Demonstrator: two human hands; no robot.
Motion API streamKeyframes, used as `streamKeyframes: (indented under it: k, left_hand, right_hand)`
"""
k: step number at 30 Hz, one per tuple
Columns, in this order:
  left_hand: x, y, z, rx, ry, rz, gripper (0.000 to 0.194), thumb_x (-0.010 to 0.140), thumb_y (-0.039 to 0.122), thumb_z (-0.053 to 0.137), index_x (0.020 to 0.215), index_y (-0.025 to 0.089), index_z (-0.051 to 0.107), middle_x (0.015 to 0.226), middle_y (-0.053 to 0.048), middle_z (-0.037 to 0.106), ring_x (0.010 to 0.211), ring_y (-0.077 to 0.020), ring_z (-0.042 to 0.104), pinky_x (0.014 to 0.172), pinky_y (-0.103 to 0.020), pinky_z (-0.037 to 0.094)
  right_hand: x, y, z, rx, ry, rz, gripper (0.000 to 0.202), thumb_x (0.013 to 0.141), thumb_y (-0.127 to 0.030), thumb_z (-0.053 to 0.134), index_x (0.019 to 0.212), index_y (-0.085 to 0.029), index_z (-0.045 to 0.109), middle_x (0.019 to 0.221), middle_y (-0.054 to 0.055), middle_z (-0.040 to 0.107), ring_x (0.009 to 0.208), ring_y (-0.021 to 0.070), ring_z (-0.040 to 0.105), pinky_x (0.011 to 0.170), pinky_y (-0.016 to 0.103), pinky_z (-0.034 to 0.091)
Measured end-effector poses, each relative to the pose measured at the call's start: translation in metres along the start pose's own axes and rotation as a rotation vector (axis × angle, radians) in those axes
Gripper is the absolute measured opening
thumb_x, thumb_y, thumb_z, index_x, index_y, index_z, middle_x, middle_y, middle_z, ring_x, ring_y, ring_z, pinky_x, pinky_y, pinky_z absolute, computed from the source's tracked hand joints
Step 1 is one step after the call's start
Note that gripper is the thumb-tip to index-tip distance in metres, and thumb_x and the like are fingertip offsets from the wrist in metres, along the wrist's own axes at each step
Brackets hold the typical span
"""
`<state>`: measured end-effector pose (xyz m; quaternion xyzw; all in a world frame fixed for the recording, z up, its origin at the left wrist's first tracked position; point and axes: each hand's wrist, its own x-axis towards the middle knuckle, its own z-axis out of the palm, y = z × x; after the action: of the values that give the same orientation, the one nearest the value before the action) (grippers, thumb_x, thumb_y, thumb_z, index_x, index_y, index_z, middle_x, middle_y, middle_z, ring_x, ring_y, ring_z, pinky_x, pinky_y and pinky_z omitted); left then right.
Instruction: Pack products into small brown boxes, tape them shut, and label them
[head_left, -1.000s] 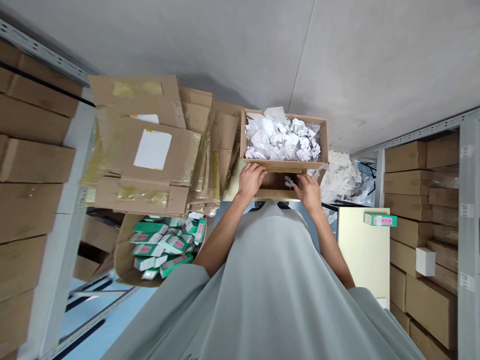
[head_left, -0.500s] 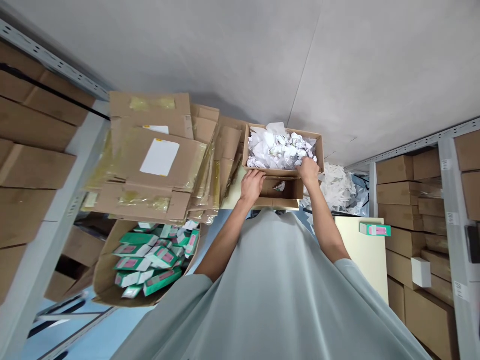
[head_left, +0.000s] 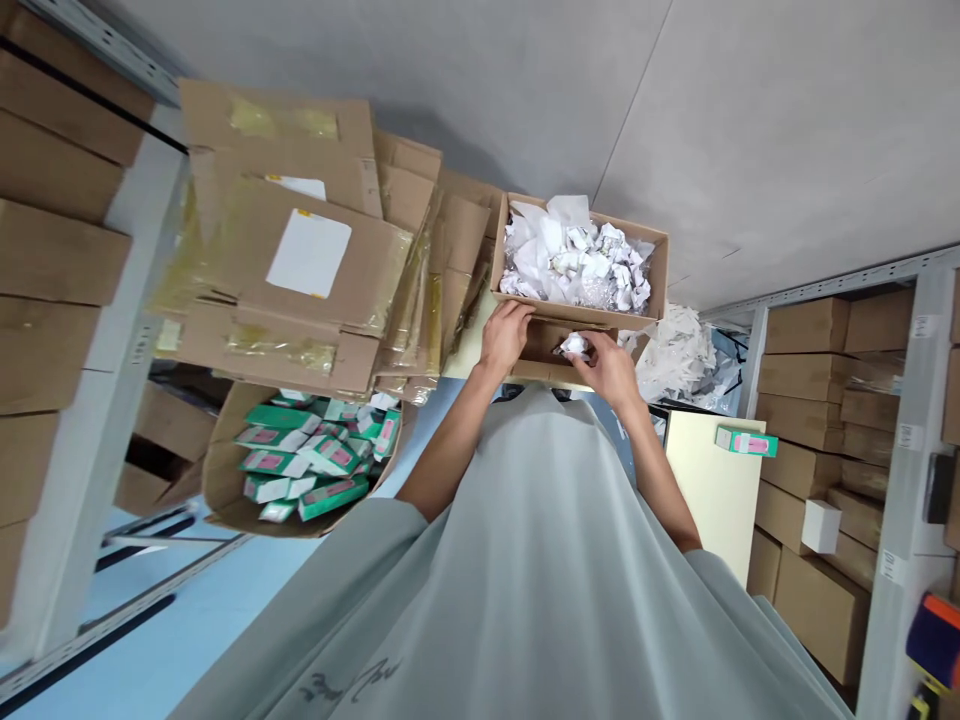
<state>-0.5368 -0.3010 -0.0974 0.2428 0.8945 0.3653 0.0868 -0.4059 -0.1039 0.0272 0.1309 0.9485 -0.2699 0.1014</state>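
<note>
My right hand pinches a crumpled wad of white paper at the opening of a small cardboard box close to my body. Curled over that small box's left back corner are the fingers of my left hand. Directly behind it stands a larger cardboard box, full of crumpled paper and some clear plastic. My forearms hide part of the surface below.
Flattened cartons are stacked at left, above a carton of green-and-white boxes. Shredded paper lies at right, near a cream tabletop bearing one green box. Shelves of cartons flank both sides.
My right hand has moved from the larger box's paper down to the small box, now with a paper wad in its fingers. My left hand stays at the box corner. The view has shifted.
</note>
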Motion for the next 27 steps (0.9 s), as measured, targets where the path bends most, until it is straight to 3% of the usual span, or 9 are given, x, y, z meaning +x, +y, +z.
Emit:
streamKeyframes:
  k: [3, 6, 10, 14, 17, 20, 23, 27]
  left_hand:
    - [-0.001, -0.002, -0.002, -0.013, -0.005, 0.011, 0.036, 0.111, 0.019, 0.051, 0.130, 0.019, 0.082, 0.130, -0.013, 0.079, 0.128, -0.0327, 0.071, 0.116, -0.045, 0.056]
    - [-0.002, -0.002, -0.002, 0.002, -0.015, 0.016, 0.036, 0.112, 0.020, 0.050, 0.129, 0.019, 0.083, 0.129, -0.013, 0.080, 0.127, -0.0334, 0.071, 0.115, -0.046, 0.057]
    - [-0.003, -0.003, -0.001, 0.021, -0.027, 0.000, 0.036, 0.111, 0.019, 0.051, 0.126, 0.019, 0.084, 0.125, -0.013, 0.081, 0.124, -0.0336, 0.071, 0.113, -0.046, 0.058]
    - [-0.002, -0.004, 0.000, 0.029, -0.020, -0.003, 0.036, 0.110, 0.018, 0.051, 0.126, 0.020, 0.084, 0.126, -0.013, 0.082, 0.125, -0.0333, 0.072, 0.115, -0.045, 0.057]
    - [0.000, -0.003, -0.001, 0.044, -0.027, -0.005, 0.037, 0.109, 0.017, 0.051, 0.126, 0.021, 0.084, 0.126, -0.013, 0.082, 0.126, -0.0340, 0.072, 0.115, -0.046, 0.057]
    - [0.002, -0.002, -0.003, 0.051, -0.030, -0.011, 0.038, 0.108, 0.015, 0.052, 0.126, 0.021, 0.084, 0.126, -0.013, 0.082, 0.125, -0.0343, 0.072, 0.115, -0.046, 0.058]
    - [0.001, -0.002, -0.004, 0.040, -0.021, -0.006, 0.037, 0.107, 0.015, 0.053, 0.126, 0.020, 0.084, 0.126, -0.013, 0.082, 0.124, -0.0344, 0.073, 0.113, -0.046, 0.059]
    - [0.000, -0.004, -0.001, 0.021, -0.008, 0.004, 0.035, 0.108, 0.017, 0.053, 0.125, 0.018, 0.084, 0.125, -0.014, 0.082, 0.124, -0.0352, 0.072, 0.113, -0.047, 0.059]
  right_hand:
    - [0.002, -0.011, 0.022, -0.083, -0.124, 0.065, 0.044, 0.110, -0.037, 0.067, 0.151, -0.022, 0.071, 0.139, 0.013, 0.079, 0.115, 0.0317, 0.079, 0.099, 0.039, 0.061]
    - [0.009, -0.018, 0.027, -0.171, -0.147, 0.129, 0.049, 0.113, -0.039, 0.063, 0.159, -0.023, 0.066, 0.147, 0.015, 0.075, 0.121, 0.0343, 0.078, 0.099, 0.040, 0.062]
    - [0.021, -0.009, 0.001, -0.230, 0.048, 0.203, 0.046, 0.118, -0.038, 0.052, 0.158, -0.021, 0.067, 0.150, 0.018, 0.072, 0.122, 0.0347, 0.077, 0.100, 0.041, 0.061]
    - [0.051, 0.022, -0.038, -0.325, 0.215, 0.365, 0.041, 0.119, -0.035, 0.052, 0.154, -0.019, 0.067, 0.150, 0.021, 0.070, 0.124, 0.0346, 0.077, 0.102, 0.041, 0.060]
    - [0.081, 0.042, -0.057, -0.371, 0.166, 0.487, 0.038, 0.114, -0.031, 0.064, 0.149, -0.017, 0.068, 0.147, 0.024, 0.072, 0.126, 0.0344, 0.078, 0.104, 0.041, 0.059]
    - [0.097, 0.050, -0.064, -0.384, 0.086, 0.516, 0.035, 0.110, -0.025, 0.067, 0.144, -0.015, 0.071, 0.143, 0.025, 0.076, 0.129, 0.0354, 0.078, 0.105, 0.041, 0.059]
    - [0.093, 0.050, -0.066, -0.365, 0.102, 0.499, 0.037, 0.111, -0.017, 0.057, 0.143, -0.017, 0.074, 0.140, 0.023, 0.079, 0.129, 0.0358, 0.078, 0.105, 0.042, 0.058]
    - [0.066, 0.045, -0.068, -0.292, 0.276, 0.455, 0.039, 0.112, -0.021, 0.052, 0.144, -0.019, 0.074, 0.138, 0.021, 0.081, 0.120, 0.0350, 0.080, 0.103, 0.043, 0.058]
